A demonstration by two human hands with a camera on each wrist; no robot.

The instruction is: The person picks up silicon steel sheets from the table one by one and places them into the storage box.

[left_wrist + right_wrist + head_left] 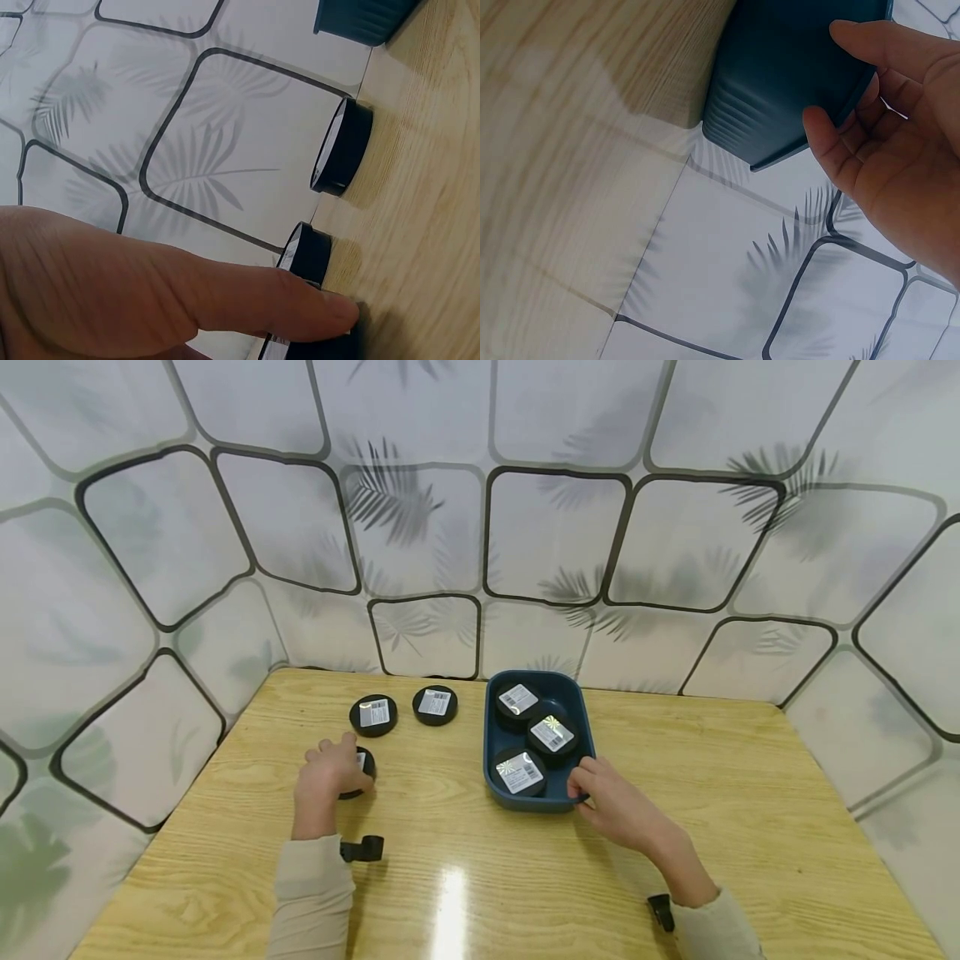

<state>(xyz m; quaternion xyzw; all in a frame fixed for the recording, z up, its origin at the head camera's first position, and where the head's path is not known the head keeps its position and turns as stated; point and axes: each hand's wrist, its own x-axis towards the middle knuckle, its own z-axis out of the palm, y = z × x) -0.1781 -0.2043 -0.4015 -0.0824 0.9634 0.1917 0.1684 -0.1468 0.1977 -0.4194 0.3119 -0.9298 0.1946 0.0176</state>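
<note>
Where the left hand (327,772) is: over the left part of the table (637,727), thumb and fingers bent around one black case (367,763); whether this case touches the wood, I cannot tell.
Right hand (618,802): closed at the near right corner of the blue tub (534,807), pinching its rim.
Tub: on the table, to the right of the loose cases, with three labelled cases (552,733) lying inside.
Beyond the left hand: two more cases (373,716), flat, near each other but apart.
</note>
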